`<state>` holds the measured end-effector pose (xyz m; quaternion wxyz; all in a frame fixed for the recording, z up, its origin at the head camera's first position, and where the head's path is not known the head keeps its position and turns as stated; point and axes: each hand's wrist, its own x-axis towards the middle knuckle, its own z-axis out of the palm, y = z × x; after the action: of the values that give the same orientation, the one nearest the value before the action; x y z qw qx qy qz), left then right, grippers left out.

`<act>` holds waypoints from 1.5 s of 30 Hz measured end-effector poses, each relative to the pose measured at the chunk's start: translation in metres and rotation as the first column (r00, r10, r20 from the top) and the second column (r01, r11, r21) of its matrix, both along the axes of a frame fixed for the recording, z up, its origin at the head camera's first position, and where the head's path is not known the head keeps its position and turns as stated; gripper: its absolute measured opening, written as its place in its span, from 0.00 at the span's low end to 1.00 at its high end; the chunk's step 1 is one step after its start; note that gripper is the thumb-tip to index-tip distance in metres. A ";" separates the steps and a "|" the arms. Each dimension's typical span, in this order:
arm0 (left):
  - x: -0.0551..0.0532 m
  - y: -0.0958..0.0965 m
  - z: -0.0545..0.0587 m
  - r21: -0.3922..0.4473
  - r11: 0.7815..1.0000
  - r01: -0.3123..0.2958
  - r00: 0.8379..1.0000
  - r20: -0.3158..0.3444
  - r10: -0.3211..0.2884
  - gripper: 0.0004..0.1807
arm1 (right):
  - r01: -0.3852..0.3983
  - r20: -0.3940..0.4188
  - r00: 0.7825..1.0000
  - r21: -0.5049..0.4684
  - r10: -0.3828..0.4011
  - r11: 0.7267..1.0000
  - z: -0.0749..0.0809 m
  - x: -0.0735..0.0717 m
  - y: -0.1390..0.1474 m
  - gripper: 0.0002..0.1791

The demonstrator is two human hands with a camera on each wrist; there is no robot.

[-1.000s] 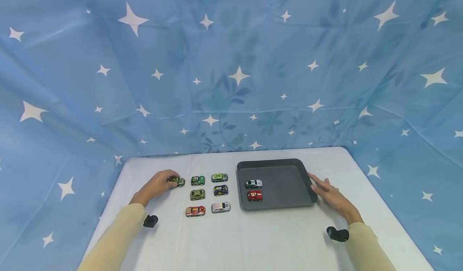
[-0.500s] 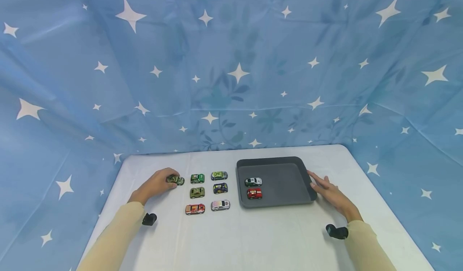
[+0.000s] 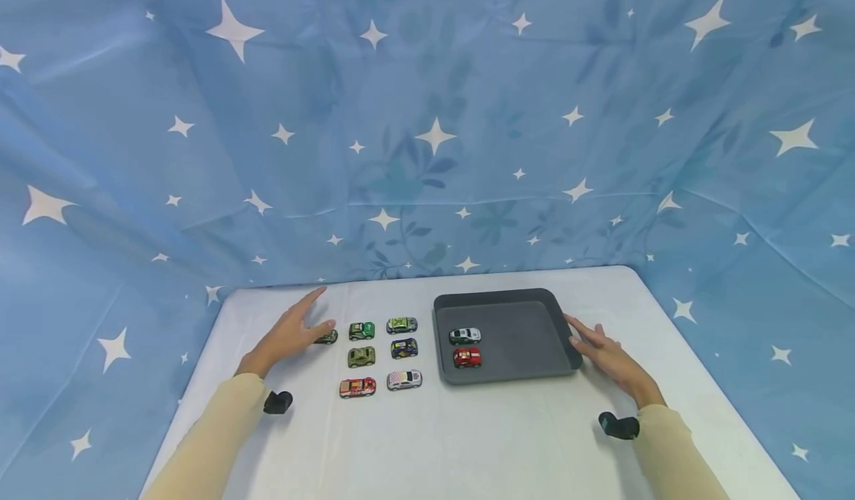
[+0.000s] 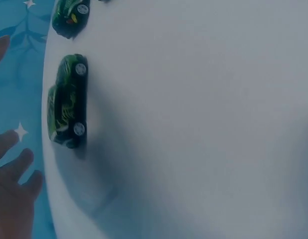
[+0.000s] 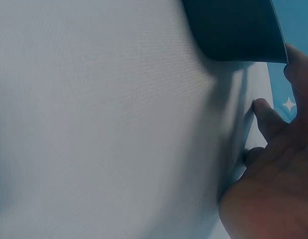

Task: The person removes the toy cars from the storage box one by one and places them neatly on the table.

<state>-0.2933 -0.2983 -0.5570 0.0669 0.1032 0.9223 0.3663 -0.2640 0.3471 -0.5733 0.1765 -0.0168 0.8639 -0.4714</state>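
Note:
My left hand (image 3: pixel 283 339) is spread beside a green camouflage toy car (image 3: pixel 327 337), thumb and fingers wide apart. In the head view the hand partly hides this car; in the left wrist view the toy car (image 4: pixel 69 102) stands on the table, apart from the fingers. My right hand (image 3: pixel 611 360) rests at the right side of a dark grey tray (image 3: pixel 524 337), its fingers extended against the rim. The right wrist view shows a fingertip at the tray's corner (image 5: pixel 236 32). Inside the tray, at its left, are a white-and-dark toy car (image 3: pixel 464 335) and a red toy car (image 3: pixel 467 357).
Between left hand and tray stand a green car (image 3: pixel 361 330), a lime car (image 3: pixel 401 325), an olive car (image 3: pixel 361 357), a dark blue car (image 3: pixel 404 348), an orange-red car (image 3: pixel 357 387) and a white car (image 3: pixel 404 380). A starry blue curtain (image 3: pixel 427 114) hangs behind the white table (image 3: pixel 427 441).
My left hand has let go of the camouflage toy car and its fingers have spread apart. The car stays at the left end of the back row. My right hand stays at the tray.

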 end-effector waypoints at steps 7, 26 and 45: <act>-0.009 0.014 0.010 0.032 0.998 -0.056 0.998 0.012 0.055 0.50 | -0.007 -0.002 1.000 -0.003 0.007 1.000 0.000 -0.002 -0.002 0.39; -0.036 0.118 0.028 0.219 0.975 0.033 0.999 -0.003 -0.033 0.47 | 0.000 0.001 1.000 -0.010 0.000 1.000 0.000 0.002 0.001 0.39; -0.043 0.199 0.033 0.283 0.936 0.210 0.977 -0.034 -0.209 0.44 | 0.008 0.010 1.000 0.017 -0.008 1.000 0.001 0.000 0.001 0.39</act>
<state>-0.3366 -0.0988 -0.5241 0.0886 0.2100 0.8438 0.4859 -0.2638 0.3477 -0.5725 0.1790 -0.0097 0.8670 -0.4649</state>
